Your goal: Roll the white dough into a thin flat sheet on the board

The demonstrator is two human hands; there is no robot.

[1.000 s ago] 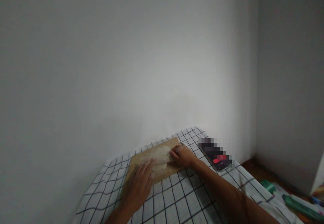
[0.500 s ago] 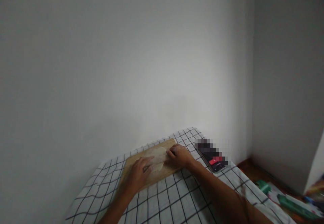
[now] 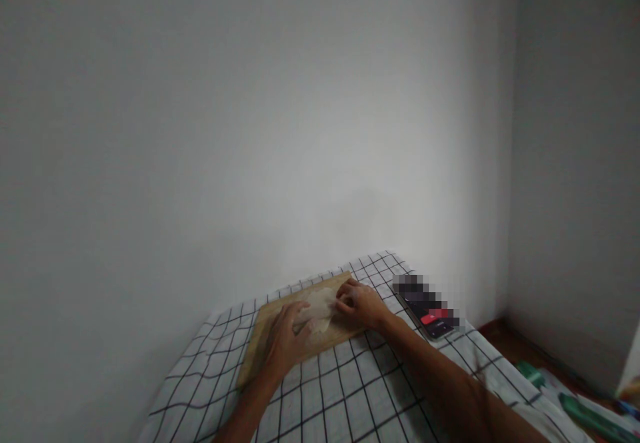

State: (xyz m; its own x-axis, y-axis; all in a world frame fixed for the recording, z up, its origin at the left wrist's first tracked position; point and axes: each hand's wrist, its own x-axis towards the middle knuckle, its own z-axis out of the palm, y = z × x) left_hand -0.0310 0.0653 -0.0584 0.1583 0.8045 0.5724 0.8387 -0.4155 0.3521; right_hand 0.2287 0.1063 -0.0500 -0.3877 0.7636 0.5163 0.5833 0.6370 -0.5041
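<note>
A flat, pale sheet of dough (image 3: 320, 309) lies on a wooden board (image 3: 310, 353). At its left side, my left hand (image 3: 289, 331) has thumb and fingers spread apart, the fingertips resting on or just over the dough. My right hand (image 3: 361, 303) is at the opposite edge, with thumb and fingers curled together in a pinch on the dough's rim. The exact contact under the right fingers is too small to make out clearly.
The board rests on a table with a white and black checked cloth (image 3: 340, 396). To the right lies a phone (image 3: 435, 319), partly blurred out. A pale wall (image 3: 300, 129) stands behind the table. Green items (image 3: 595, 419) are on the floor at lower right.
The whole view has shifted slightly, so the board and hands appear farther right. The right fingers are more curled at the dough's edge, and the left thumb and fingers remain apart.
</note>
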